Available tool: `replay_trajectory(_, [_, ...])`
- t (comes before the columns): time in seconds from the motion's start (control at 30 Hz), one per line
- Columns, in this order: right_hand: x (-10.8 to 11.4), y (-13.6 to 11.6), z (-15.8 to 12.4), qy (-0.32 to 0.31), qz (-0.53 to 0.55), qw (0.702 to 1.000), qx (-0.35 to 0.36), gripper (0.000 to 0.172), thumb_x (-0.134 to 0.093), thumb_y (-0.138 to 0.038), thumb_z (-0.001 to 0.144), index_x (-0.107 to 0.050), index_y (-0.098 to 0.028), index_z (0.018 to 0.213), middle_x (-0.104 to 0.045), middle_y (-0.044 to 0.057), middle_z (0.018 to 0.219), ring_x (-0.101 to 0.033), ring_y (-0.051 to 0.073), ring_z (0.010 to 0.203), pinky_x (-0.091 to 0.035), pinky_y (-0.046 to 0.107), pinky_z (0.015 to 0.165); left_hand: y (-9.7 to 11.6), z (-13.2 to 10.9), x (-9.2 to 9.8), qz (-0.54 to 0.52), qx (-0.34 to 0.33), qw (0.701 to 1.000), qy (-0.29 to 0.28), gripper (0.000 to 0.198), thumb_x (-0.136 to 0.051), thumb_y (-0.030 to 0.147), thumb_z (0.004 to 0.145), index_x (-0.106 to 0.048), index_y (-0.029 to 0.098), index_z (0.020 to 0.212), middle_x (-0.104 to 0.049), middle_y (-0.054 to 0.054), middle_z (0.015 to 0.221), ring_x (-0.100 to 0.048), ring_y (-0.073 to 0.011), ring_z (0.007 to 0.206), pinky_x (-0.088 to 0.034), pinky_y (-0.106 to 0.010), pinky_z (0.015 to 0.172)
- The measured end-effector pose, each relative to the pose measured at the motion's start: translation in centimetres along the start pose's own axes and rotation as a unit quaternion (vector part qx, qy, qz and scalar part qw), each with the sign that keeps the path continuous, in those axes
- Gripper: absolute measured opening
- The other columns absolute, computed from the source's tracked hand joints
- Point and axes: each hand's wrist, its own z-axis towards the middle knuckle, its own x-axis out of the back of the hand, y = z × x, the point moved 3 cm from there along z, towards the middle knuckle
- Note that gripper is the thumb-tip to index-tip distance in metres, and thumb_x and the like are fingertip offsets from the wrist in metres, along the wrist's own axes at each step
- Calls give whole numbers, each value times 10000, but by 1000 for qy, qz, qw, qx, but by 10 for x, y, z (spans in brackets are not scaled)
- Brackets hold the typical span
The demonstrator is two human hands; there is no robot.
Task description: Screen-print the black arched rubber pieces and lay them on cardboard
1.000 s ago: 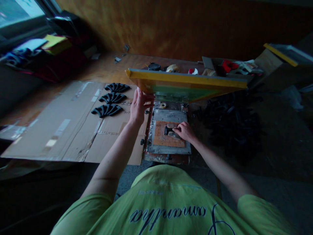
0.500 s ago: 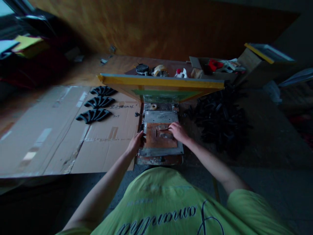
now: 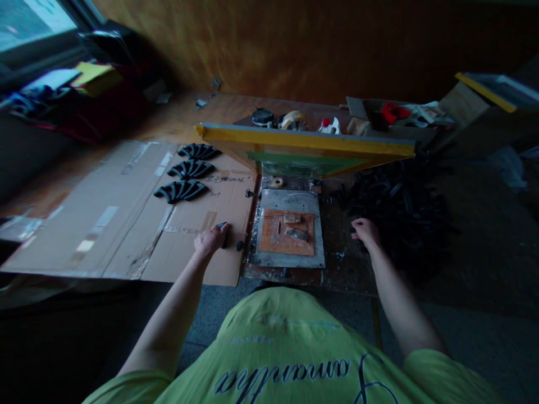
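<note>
My left hand (image 3: pixel 209 241) is closed around a black curved plastic piece (image 3: pixel 224 233) over the cardboard sheet (image 3: pixel 193 258), left of the metal base plate (image 3: pixel 261 258). Fingers curled, my right hand (image 3: pixel 366 231) is at the near left edge of a heap of black parts (image 3: pixel 400 207); what its fingertips hold, if anything, is lost in the dark. Between my hands, a reddish-brown board (image 3: pixel 269 241) with small blocks fixed on it lies on the base plate. Similar black pieces (image 3: pixel 182 191) sit in three fanned rows on the cardboard.
A yellow-edged screen frame (image 3: pixel 307 137) stands tilted up behind the base plate. Small clamp knobs (image 3: pixel 240 246) stick out at the plate's left. Behind are a roll of tape (image 3: pixel 277 182), a red-capped bottle (image 3: pixel 325 123) and an open box (image 3: pixel 379 126).
My left hand has moved left from the board's edge onto the cardboard with the black piece. My right hand has left the board's blocks and moved right to the heap. The view has shifted.
</note>
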Motion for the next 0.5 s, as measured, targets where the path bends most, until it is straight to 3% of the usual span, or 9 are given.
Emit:
replay_trajectory(0.07, [-18, -19, -24, -11, 6, 994, 113, 301, -483, -222, 943, -640, -184, 1197, -721, 77, 932, -706, 155, 666, -567, 260, 622, 20, 8, 16, -84, -42, 996, 9, 447, -526, 569, 890, -673, 147, 913, -666, -111, 694, -669, -250, 691, -475, -301, 623])
replay_trajectory(0.13, [-37, -50, -53, -22, -26, 958, 283, 411, -489, -185, 925, -585, -211, 1323, -707, 84, 1060, -712, 179, 822, -572, 297, 745, 53, 11, 33, -178, -96, 979, 17, 498, -444, 605, 926, -663, 165, 1007, -657, -63, 701, -619, -170, 558, -441, -249, 539])
replay_trajectory(0.2, [-56, -81, -79, -45, -102, 898, 426, 537, -465, -128, 918, -516, -252, 1438, -677, 83, 1158, -679, 191, 980, -535, 305, 865, 92, 7, 55, -306, -161, 937, 53, 558, -354, 644, 950, -620, 194, 1146, -635, -17, 699, -536, -109, 459, -390, -211, 464])
replay_trajectory(0.23, [-64, -95, -89, -60, -146, 868, 470, 573, -445, -103, 919, -502, -276, 1462, -665, 80, 1178, -658, 193, 1028, -513, 301, 899, 112, 3, 67, -384, -198, 898, 81, 567, -348, 653, 952, -601, 199, 1181, -609, 1, 666, -489, -93, 424, -360, -203, 433])
replay_trajectory(0.3, [-77, -116, -101, -79, -223, 827, 510, 573, -408, -93, 936, -534, -309, 1452, -655, 82, 1166, -631, 198, 1051, -488, 291, 903, 146, -6, 88, -501, -262, 816, 122, 551, -356, 650, 959, -599, 200, 1163, -548, 23, 585, -417, -82, 389, -314, -202, 399])
replay_trajectory(0.33, [-82, -123, -104, -79, -250, 815, 517, 552, -399, -107, 948, -558, -315, 1434, -651, 88, 1160, -621, 204, 1051, -482, 287, 889, 159, -11, 96, -529, -283, 790, 128, 539, -354, 647, 964, -607, 202, 1131, -521, 29, 554, -401, -82, 384, -304, -205, 394])
replay_trajectory(0.4, [-89, -131, -106, -65, -279, 807, 517, 521, -392, -142, 967, -578, -318, 1420, -645, 102, 1165, -605, 218, 1054, -479, 287, 853, 176, -18, 106, -550, -305, 769, 119, 530, -353, 649, 967, -623, 203, 1063, -485, 32, 514, -396, -88, 382, -297, -215, 392])
replay_trajectory(0.5, [-91, -131, -105, -51, -270, 813, 514, 469, -432, -194, 971, -610, -312, 1389, -645, 110, 1154, -603, 221, 1034, -477, 289, 835, 173, -29, 107, -543, -309, 775, 98, 549, -371, 662, 957, -646, 187, 986, -468, 29, 489, -415, -96, 395, -308, -225, 405])
